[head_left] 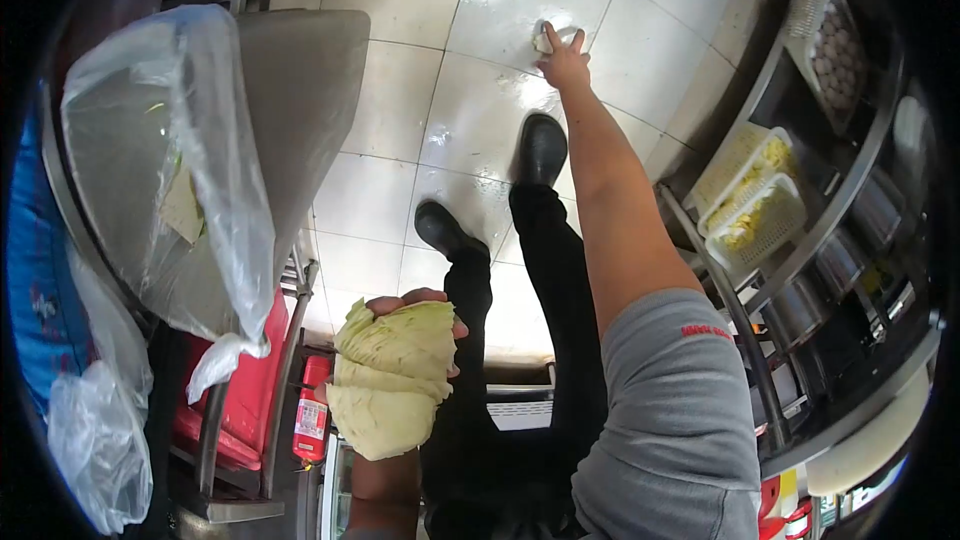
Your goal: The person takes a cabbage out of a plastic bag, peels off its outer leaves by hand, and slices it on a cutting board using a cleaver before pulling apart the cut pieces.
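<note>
My left hand (412, 302) is closed around a chunk of pale green cabbage (392, 380), its layered leaves facing up. The fingers wrap over its far and right edges; the rest of the hand is hidden under it. My right arm stretches far forward over the tiled floor. At its end, my right hand (566, 62) grips a small whitish piece (544, 41) between thumb and fingers. What this piece is I cannot make out, as the fingers partly cover it.
To the left is a metal table (310, 70) with a clear plastic bag (200, 160). A red fire extinguisher (312, 410) stands below. The right rack holds white baskets (765, 225) of yellowish food and a basket of eggs (835, 55). The tiled floor (400, 100) looks wet.
</note>
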The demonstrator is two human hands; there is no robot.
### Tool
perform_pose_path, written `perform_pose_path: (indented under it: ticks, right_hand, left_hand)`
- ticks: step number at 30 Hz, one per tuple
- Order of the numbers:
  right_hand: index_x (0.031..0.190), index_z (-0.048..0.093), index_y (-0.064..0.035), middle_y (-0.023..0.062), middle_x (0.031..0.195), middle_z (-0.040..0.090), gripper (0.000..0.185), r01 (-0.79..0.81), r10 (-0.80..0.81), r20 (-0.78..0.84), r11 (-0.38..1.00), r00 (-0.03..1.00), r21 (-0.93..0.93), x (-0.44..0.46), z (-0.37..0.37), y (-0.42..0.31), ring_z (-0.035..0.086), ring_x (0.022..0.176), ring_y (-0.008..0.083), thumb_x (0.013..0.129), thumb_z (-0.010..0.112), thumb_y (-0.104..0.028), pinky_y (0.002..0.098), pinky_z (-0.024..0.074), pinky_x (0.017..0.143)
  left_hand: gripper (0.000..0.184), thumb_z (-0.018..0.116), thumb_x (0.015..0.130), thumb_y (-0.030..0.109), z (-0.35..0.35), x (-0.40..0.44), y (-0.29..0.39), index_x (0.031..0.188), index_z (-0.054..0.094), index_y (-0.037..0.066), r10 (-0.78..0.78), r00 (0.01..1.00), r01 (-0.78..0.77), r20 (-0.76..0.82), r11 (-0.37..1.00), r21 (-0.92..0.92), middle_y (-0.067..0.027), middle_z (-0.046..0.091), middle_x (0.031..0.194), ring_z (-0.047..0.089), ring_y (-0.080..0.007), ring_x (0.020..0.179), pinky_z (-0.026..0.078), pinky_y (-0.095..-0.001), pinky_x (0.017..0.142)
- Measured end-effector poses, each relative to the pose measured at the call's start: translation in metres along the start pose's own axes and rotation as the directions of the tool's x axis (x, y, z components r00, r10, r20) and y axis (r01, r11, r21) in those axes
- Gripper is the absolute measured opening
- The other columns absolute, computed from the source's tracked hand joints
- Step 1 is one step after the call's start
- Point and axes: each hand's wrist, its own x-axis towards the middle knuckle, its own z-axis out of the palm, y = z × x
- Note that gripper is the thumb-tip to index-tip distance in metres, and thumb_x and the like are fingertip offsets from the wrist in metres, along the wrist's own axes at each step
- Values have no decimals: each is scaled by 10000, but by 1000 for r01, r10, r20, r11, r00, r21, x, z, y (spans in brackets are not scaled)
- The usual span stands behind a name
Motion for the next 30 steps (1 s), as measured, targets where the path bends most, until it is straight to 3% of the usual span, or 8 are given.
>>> perform_pose_path:
  ticks: [7, 13, 14, 16, 18, 20, 24, 30]
  right_hand:
    - [1351, 629, -252, 247, 1276, 559, 469, 92, -73, -117, 982, 990, 164, 6, 53, 17, 664, 1057, 481, 926, 587, -60, 517, 573, 934]
    - [1274, 649, -157, 232, 1170, 667, 480, 71, 41, -237, 892, 971, 447, -33, 37, 43, 699, 1011, 403, 819, 720, -22, 468, 576, 877]
    - [1274, 649, -157, 232, 1170, 667, 480, 71, 53, -252, 887, 966, 456, -53, 13, 44, 699, 1011, 403, 819, 720, -22, 468, 576, 877]
    - [1272, 641, -131, 171, 1137, 696, 465, -98, 57, 81, 445, 995, 890, -123, -52, 37, 697, 1004, 288, 834, 744, -13, 390, 570, 846]
    - [1343, 636, -138, 127, 1207, 673, 569, -82, -54, 109, 357, 993, 930, -201, -124, 39, 671, 990, 193, 805, 800, -55, 323, 556, 835]
    - [1377, 625, -146, 104, 1171, 678, 567, 33, -129, 32, 474, 991, 880, -302, -228, 28, 679, 981, 190, 838, 761, -36, 326, 552, 855]
    - [1402, 614, -158, 78, 1207, 669, 557, 153, -375, 48, 488, 926, 860, -486, -410, 13, 652, 1070, 176, 874, 729, -25, 346, 515, 952]
    - [1413, 608, -128, 106, 1311, 613, 573, 672, -614, -325, 493, 719, 553, -709, -568, -22, 597, 1155, 244, 870, 646, 50, 349, 484, 1007]
  left_hand:
    - [1052, 860, 735, 645, -32, 8, -2, 1502, 451, 52, -24, 1000, 22, -19, 997, -80, -351, 351, 1530, 507, -594, 1280, 638, -614, 865]
    - [1177, 900, 697, 617, -14, -11, -5, 1557, 350, 32, -94, 995, 99, 46, 986, -137, -340, 323, 1566, 431, -607, 1356, 562, -655, 991]
    - [1205, 905, 689, 620, -10, -16, -6, 1569, 331, 30, -106, 993, 114, 59, 982, -152, -338, 328, 1566, 420, -605, 1368, 550, -657, 1009]
    - [1261, 897, 684, 639, 12, -29, -3, 1597, 280, 25, -166, 985, 171, 51, 980, -102, -324, 338, 1576, 410, -597, 1387, 533, -662, 1018]
    - [1303, 880, 687, 659, 41, -36, -5, 1618, 233, 16, -194, 961, 212, 198, 974, -77, -309, 342, 1592, 404, -595, 1400, 513, -665, 1033]
    - [1193, 885, 747, 545, 74, -56, -3, 1610, 245, 26, -211, 939, 254, 271, 958, -135, -315, 332, 1603, 311, -640, 1440, 431, -770, 1056]
    - [1131, 835, 816, 553, 146, -103, 0, 1600, 245, -9, -227, 888, 251, 399, 968, -8, -295, 344, 1609, 340, -607, 1444, 403, -725, 1120]
    - [950, 599, 931, 707, 237, -201, 2, 1582, 376, 53, -274, 865, 217, 420, 960, 179, -212, 412, 1607, 418, -517, 1439, 460, -593, 1141]
